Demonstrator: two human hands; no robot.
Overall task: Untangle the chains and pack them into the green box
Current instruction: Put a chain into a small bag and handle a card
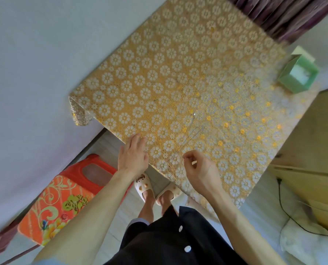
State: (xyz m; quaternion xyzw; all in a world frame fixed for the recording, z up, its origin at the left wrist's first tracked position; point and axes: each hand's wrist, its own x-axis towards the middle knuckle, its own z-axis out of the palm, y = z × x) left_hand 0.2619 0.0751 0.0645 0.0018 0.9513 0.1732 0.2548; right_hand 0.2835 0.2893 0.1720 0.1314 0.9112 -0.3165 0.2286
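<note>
A thin silver chain (192, 133) lies stretched across the gold flowered tablecloth (168, 73), running from near the table's middle toward the near edge. My right hand (199, 169) pinches the chain's near end between thumb and fingertips. My left hand (134, 153) rests flat on the table's near edge with straight fingers and holds nothing. The green box (297, 78) stands open at the table's far right corner, well away from both hands, with something white inside.
An orange plastic stool (63, 197) stands on the floor to my left. A white wall runs along the table's left side. Dark curtains (285, 14) hang behind the table. Cardboard (312, 169) and a black cable (289, 217) lie at the right.
</note>
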